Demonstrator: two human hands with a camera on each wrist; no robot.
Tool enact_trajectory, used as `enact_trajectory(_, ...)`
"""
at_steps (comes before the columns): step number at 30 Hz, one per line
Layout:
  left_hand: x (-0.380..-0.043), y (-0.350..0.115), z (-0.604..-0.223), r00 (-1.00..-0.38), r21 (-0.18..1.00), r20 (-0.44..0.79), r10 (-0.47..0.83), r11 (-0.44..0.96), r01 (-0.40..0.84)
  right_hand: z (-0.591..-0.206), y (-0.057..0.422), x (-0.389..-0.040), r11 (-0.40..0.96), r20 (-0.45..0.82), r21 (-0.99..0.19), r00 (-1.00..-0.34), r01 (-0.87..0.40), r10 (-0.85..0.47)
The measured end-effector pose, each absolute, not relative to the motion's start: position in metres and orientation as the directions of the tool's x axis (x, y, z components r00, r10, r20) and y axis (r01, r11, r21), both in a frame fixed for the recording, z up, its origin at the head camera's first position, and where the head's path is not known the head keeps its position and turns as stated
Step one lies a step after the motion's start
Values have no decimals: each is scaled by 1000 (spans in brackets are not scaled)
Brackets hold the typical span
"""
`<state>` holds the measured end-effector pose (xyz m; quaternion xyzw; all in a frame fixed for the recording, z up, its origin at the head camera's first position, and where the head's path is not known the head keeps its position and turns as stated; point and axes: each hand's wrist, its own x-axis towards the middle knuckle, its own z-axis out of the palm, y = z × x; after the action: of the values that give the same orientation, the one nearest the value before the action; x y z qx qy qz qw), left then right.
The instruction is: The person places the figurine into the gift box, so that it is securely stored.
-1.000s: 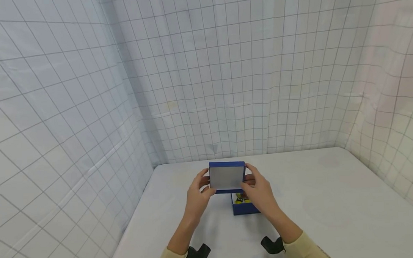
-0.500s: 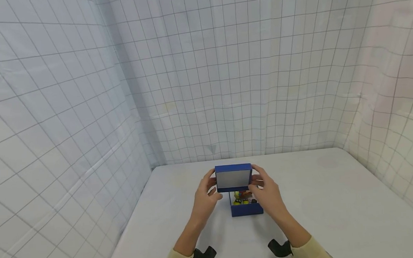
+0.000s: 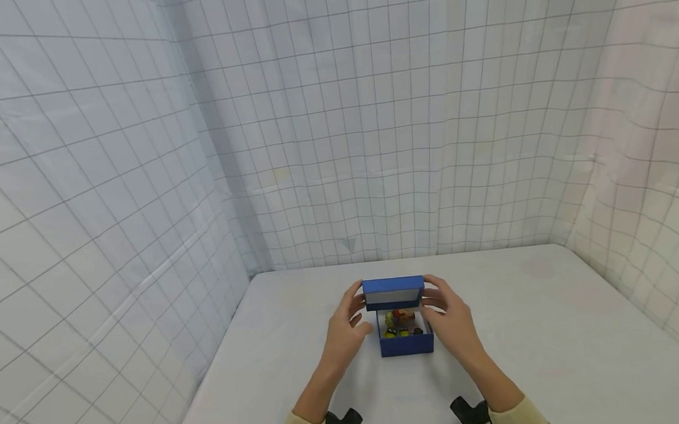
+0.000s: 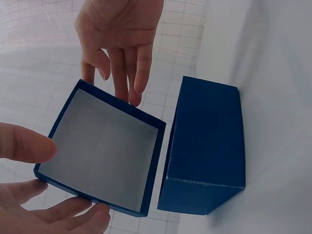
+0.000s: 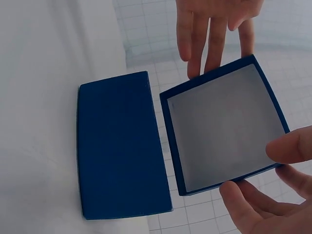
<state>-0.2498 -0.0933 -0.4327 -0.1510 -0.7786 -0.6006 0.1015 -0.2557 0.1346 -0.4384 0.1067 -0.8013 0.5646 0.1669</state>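
Note:
In the head view a blue box lid [image 3: 393, 284] is held tilted above the back of an open blue box [image 3: 407, 345], its pale inside facing me. My left hand [image 3: 342, 335] holds the lid's left side with its fingers, the thumb standing apart from it. My right hand [image 3: 456, 323] grips the right side between fingers and thumb. Small yellow, red and dark toy-like pieces [image 3: 400, 319] lie in the box; their kind is unclear. In both wrist views the lid [image 4: 107, 146] is apart from the box [image 5: 122, 146], whose contents are hidden there.
The box stands on a white table [image 3: 534, 330]. White sheets with a grid pattern [image 3: 347, 124] hang behind the table and at both sides. A black wrist mount [image 3: 344, 422] sits on each forearm.
The lid has come down and to the right, tipping so its top edge leans toward level. Both hands moved with it, the left thumb leaving the lid. More of the box's contents show.

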Motion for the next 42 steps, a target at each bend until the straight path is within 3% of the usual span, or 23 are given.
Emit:
enact_trajectory(18, -253, -91, -445, -920, 900, 355, 168, 204, 385, -443, 141, -255, 254, 359, -908, -932, -334, 57)
enact_trajectory(42, -261, -88, -460, -936, 942, 284, 207, 123, 313, -464, 144, -268, 198, 305, -939, -946, -280, 111)
